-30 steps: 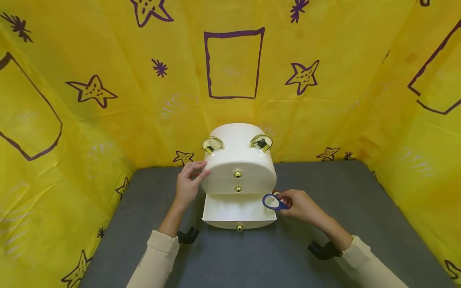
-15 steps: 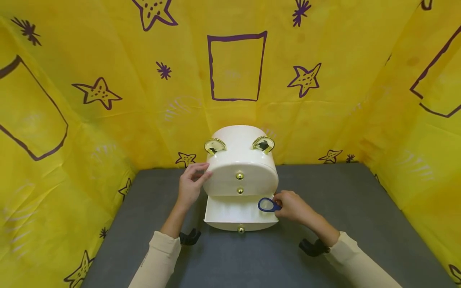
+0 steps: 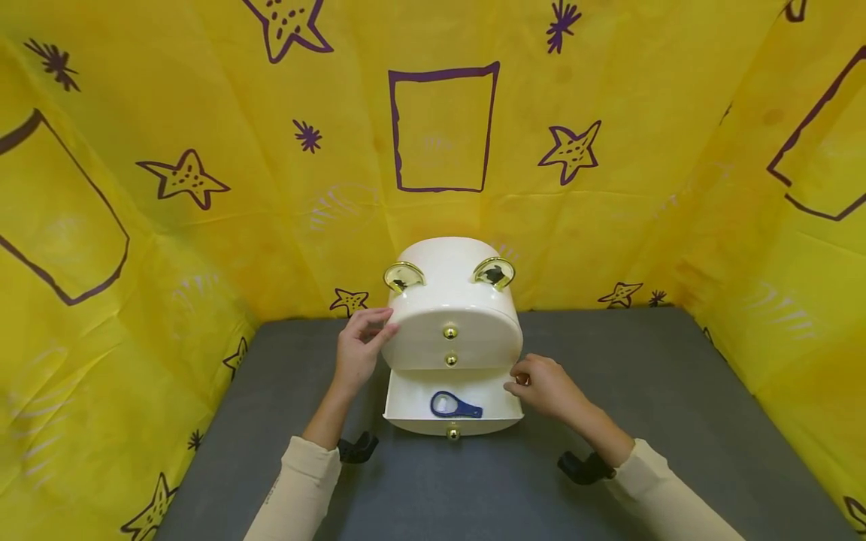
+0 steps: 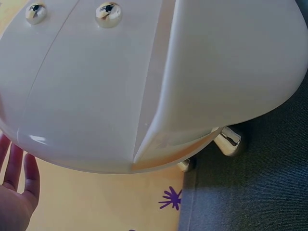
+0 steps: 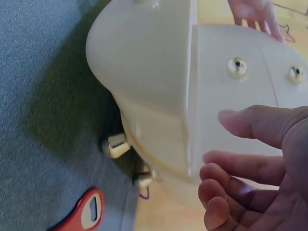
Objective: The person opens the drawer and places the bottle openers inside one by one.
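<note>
A blue bottle opener lies in the pulled-out bottom drawer of a small white cabinet, its rounded head to the left. My right hand hovers at the drawer's right side, holding nothing. In the right wrist view its thumb and fingers are apart and softly bent. My left hand touches the left side of the cabinet with extended fingertips. The left wrist view shows those fingers against the cabinet's side.
A red bottle opener lies on the grey table by the cabinet's right side. Gold knobs mark the drawer fronts, and two gold ears stand on top. Yellow cloth with purple drawings surrounds the table.
My right hand has carried the blue bottle opener left over the bottom drawer and let it go there. My left hand has stayed at the cabinet's side.
</note>
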`<act>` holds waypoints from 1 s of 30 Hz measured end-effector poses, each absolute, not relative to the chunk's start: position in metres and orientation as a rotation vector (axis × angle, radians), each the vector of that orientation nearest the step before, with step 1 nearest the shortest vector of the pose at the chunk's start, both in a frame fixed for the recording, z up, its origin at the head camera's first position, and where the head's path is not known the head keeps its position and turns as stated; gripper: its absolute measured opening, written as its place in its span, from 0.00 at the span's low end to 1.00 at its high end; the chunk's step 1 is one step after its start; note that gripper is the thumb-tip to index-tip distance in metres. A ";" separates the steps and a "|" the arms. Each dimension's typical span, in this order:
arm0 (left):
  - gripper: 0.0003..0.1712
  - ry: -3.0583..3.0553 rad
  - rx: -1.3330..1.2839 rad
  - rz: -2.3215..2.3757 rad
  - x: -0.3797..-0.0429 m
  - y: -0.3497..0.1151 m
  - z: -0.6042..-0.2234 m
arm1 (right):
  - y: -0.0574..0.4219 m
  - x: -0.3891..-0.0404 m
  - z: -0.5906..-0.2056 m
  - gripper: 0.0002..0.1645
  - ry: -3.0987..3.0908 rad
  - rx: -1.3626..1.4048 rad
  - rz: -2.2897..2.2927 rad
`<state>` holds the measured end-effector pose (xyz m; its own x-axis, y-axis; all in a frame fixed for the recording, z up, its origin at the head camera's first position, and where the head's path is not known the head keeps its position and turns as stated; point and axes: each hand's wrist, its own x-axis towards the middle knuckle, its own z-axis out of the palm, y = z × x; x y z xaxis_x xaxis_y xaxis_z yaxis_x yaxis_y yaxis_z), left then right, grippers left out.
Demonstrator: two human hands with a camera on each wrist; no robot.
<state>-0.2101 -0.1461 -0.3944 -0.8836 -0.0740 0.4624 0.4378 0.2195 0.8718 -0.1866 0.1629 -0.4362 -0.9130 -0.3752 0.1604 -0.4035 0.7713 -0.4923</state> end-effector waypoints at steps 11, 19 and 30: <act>0.15 -2.093 -0.326 -1.701 -0.209 -0.147 -0.395 | 0.193 -0.191 -0.443 0.07 -2.918 0.508 0.920; 0.15 -2.100 -0.314 -1.689 -0.209 -0.146 -0.394 | 0.211 -0.200 -0.456 0.08 -2.935 0.371 0.947; 0.15 -2.086 -0.334 -1.691 -0.209 -0.146 -0.394 | 0.226 -0.204 -0.480 0.16 -3.001 0.155 0.910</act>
